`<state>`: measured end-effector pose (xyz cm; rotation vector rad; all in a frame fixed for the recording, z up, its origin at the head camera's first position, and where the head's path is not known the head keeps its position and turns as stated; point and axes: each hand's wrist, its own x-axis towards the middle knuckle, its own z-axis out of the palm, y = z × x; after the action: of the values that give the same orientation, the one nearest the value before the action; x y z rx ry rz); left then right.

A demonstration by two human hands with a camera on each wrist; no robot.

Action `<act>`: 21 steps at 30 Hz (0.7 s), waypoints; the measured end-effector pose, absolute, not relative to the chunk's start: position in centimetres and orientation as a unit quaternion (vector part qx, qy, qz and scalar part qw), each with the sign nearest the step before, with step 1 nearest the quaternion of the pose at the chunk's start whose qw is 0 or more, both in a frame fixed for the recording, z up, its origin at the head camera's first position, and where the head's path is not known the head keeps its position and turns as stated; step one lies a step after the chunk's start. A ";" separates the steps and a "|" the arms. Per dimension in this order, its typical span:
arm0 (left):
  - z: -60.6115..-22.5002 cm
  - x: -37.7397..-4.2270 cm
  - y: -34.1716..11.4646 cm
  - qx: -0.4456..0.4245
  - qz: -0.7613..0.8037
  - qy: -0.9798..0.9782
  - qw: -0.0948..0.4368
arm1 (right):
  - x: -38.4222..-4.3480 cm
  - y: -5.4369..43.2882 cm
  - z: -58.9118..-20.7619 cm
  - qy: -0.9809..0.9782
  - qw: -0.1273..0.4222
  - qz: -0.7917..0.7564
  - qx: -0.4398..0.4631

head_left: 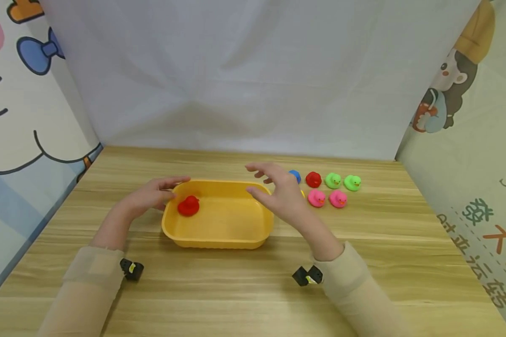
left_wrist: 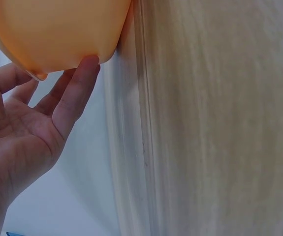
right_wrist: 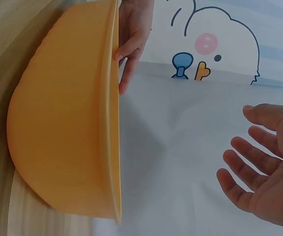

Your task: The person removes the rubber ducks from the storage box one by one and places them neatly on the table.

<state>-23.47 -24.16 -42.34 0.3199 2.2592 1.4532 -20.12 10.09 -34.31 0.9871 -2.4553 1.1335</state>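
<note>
A yellow plastic basin (head_left: 223, 243) stands on the table with one red rubber duck (head_left: 189, 206) at its left end. My left hand (head_left: 153, 193) is at the basin's left side. In the left wrist view its fingertips (left_wrist: 88, 63) touch the outer wall of the basin (left_wrist: 62, 34), and the fingers are fairly straight. Over the basin's right rim hovers my right hand (head_left: 283, 193), fingers spread and loosely bent. The right wrist view shows that hand (right_wrist: 267, 167) apart from the basin (right_wrist: 62, 113), holding nothing.
Right of the basin are another red duck (head_left: 314, 179), two green ducks (head_left: 333, 180) and two pink ducks (head_left: 316, 198). A blue item (head_left: 295, 175) and a yellow one (head_left: 302, 193) are partly hidden by my right hand. A white cloth (head_left: 236, 93) hangs behind the table.
</note>
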 end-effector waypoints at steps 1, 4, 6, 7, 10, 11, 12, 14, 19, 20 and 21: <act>-42.4 -23.5 -24.2 0.116 0.525 0.815 0.216 | -20.1 9.8 -34.4 -0.844 0.130 0.393 0.341; -42.4 -23.5 -24.2 0.116 0.525 0.815 0.217 | -20.1 8.9 -34.6 -0.842 0.130 0.395 0.343; -42.4 -23.4 -24.2 0.116 0.525 0.815 0.216 | -20.2 8.3 -34.9 -0.841 0.131 0.395 0.344; -42.4 -23.4 -24.2 0.115 0.524 0.816 0.216 | -20.2 8.0 -35.0 -0.841 0.131 0.395 0.345; -42.4 -23.5 -24.2 0.114 0.523 0.817 0.215 | -20.2 7.2 -35.4 -0.839 0.129 0.397 0.348; -42.4 -23.5 -24.2 0.113 0.522 0.818 0.214 | -20.2 6.9 -35.6 -0.838 0.129 0.398 0.351; -42.5 -23.6 -24.2 0.114 0.521 0.818 0.215 | -20.2 6.7 -35.8 -0.837 0.127 0.398 0.352; -42.6 -23.7 -24.2 0.112 0.518 0.820 0.216 | -20.1 6.2 -36.2 -0.834 0.123 0.402 0.356; -42.6 -23.8 -24.2 0.107 0.512 0.824 0.216 | -20.0 4.9 -37.1 -0.832 0.122 0.404 0.359; -42.6 -23.8 -24.3 0.108 0.512 0.824 0.216 | -19.9 4.7 -37.3 -0.833 0.121 0.403 0.358; -42.6 -23.8 -24.3 0.108 0.512 0.825 0.215 | -19.9 4.5 -37.4 -0.834 0.119 0.402 0.357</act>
<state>-23.76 -24.28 -42.63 0.2995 2.2877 1.4193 -19.93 4.47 -37.41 1.0442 -2.4389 1.1766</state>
